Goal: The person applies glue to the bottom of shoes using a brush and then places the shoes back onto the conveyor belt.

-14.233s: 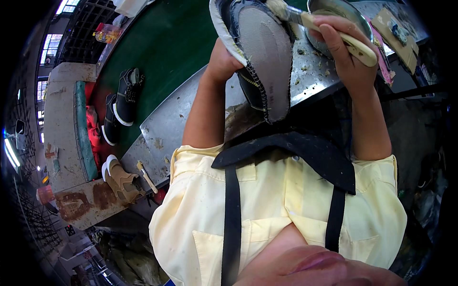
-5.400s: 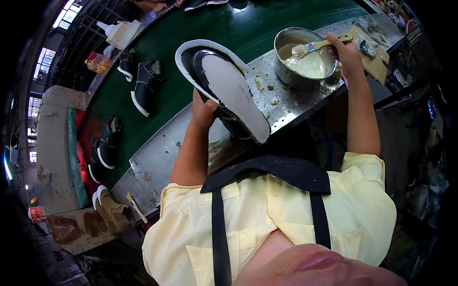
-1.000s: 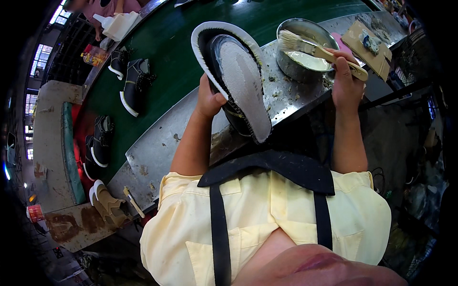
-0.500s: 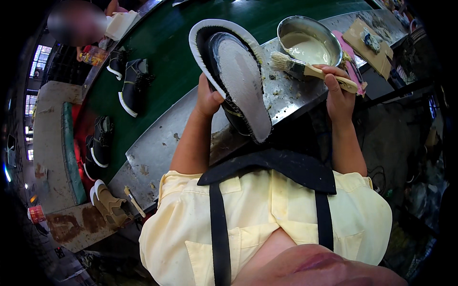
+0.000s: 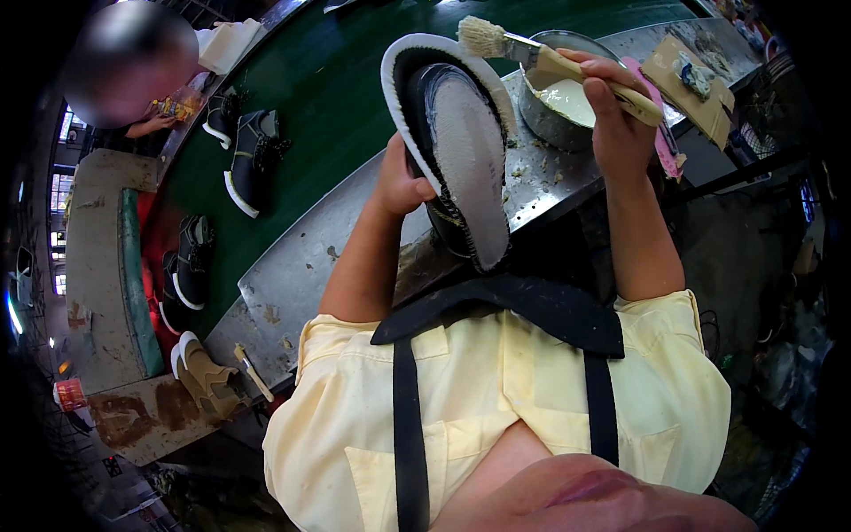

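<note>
Above the near metal ledge (image 5: pixel 306 266), we grasp an upturned dark shoe (image 5: pixel 468 137) by its left side in our left hand (image 5: pixel 403 182), while our right hand (image 5: pixel 620 124) grips a brush (image 5: pixel 551 62) by its handle, bristles close to the shoe's far end, left of the pot (image 5: pixel 551 133) of pale liquid (image 5: pixel 569 99). We appear to be coating the underside; the next move likely calls for guiding bristles along its white rim, shoe held steady.

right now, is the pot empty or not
Not empty: pale liquid shows inside the pot, below its rim. The brush and right hand cover part of it, so I cannot tell how full.
</note>
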Available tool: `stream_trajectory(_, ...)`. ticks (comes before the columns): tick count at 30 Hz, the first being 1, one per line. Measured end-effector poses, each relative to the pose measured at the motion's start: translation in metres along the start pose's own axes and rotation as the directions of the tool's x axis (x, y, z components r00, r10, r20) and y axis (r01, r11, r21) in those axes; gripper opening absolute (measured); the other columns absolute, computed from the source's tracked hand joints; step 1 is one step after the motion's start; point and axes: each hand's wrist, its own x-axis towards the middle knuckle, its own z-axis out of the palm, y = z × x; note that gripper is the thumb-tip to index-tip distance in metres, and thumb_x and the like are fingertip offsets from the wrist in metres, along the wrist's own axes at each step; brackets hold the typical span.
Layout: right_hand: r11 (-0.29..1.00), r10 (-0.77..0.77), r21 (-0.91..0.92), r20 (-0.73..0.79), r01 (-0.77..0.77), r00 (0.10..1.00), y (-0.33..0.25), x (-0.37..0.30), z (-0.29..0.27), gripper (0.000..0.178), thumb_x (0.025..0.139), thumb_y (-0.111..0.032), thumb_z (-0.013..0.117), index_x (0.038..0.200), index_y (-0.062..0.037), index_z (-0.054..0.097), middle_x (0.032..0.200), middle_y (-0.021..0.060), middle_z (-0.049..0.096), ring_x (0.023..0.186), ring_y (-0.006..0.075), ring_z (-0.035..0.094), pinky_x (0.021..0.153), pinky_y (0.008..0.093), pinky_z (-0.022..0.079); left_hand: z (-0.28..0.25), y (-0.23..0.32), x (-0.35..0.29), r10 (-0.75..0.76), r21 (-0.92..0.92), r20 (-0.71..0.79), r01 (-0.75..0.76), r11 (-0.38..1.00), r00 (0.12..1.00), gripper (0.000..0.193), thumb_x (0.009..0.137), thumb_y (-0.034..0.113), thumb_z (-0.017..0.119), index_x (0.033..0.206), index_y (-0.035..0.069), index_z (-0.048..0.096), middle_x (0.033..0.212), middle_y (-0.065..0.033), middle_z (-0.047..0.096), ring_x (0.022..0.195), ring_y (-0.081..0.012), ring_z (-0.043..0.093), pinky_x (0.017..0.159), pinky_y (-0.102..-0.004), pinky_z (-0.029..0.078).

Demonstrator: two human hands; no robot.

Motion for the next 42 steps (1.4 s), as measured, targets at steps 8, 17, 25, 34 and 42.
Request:
stream_trajectory(8, 0.959, 0.052, -0.281, 0.08, -0.027, 0.995, -0.005, -0.02, -0.007, 0.011, 0.089, -0.006, 0.059, 0.098, -0.0007, 0.063, 0.104, 0.0176, 0.065, 0.098, 0.0244, 0.061, 0.092, 0.0373, 0.044, -0.02, -0.011, -0.011, 0.021, 0.062, -0.059, -0.017, 0.998, 0.998, 0.099, 0.053, 0.059, 0.079, 0.123, -0.004, 0.049, 0.111, -0.0129, 0.06, 0.105, -0.0231, 0.057, 0.093, -0.0363, 0.044)
stream_trajectory(17, 0.986, 0.098, -0.145, 0.063, -0.088, 0.993, 0.032, 0.006, 0.019, 0.019, 0.096, -0.01, 0.05, 0.107, 0.0015, 0.06, 0.114, 0.0199, 0.061, 0.106, 0.0273, 0.06, 0.092, 0.0371, 0.049, -0.014, 0.001, -0.008, 0.019, -0.052, -0.01, -0.02, 0.998, 1.0, 0.089, 0.057, 0.044, 0.084, 0.122, -0.003, 0.045, 0.107, -0.0088, 0.058, 0.097, -0.016, 0.054, 0.088, -0.0288, 0.044)
stream_trajectory(25, 0.875, 0.219, -0.429, -0.068, -0.227, 0.973, -0.008, -0.006, 0.012, 0.021, 0.094, -0.009, 0.052, 0.105, 0.0065, 0.062, 0.107, 0.0174, 0.065, 0.096, 0.023, 0.063, 0.085, 0.0329, 0.052, -0.014, -0.002, -0.006, 0.075, -0.003, -0.02, -0.076, 0.997, 0.997, 0.091, 0.055, 0.049, 0.084, 0.121, -0.003, 0.048, 0.107, -0.0107, 0.059, 0.097, -0.0168, 0.055, 0.088, -0.0307, 0.045)
stream_trajectory(34, 0.979, 0.033, -0.197, -0.056, -0.043, 0.998, -0.013, -0.004, 0.0, 0.014, 0.091, -0.008, 0.057, 0.099, 0.0012, 0.063, 0.107, 0.021, 0.065, 0.101, 0.0276, 0.061, 0.092, 0.0394, 0.046, -0.021, -0.009, -0.005, 0.001, 0.11, -0.051, 0.005, 0.994, 0.999, 0.098, 0.052, 0.05, 0.08, 0.125, -0.005, 0.045, 0.111, -0.0099, 0.057, 0.101, -0.0174, 0.053, 0.091, -0.0316, 0.042)
stream_trajectory(42, 0.83, -0.239, -0.492, 0.111, 0.262, 0.965, -0.02, 0.026, 0.048, 0.016, 0.078, -0.005, 0.071, 0.094, -0.0038, 0.067, 0.093, 0.0062, 0.07, 0.084, 0.0187, 0.063, 0.079, 0.0293, 0.048, -0.006, 0.0, 0.008, 0.01, -0.039, 0.11, -0.006, 0.999, 0.994, 0.113, 0.053, 0.06, 0.08, 0.135, -0.004, 0.036, 0.127, -0.0138, 0.051, 0.117, -0.0233, 0.051, 0.101, -0.0353, 0.037)
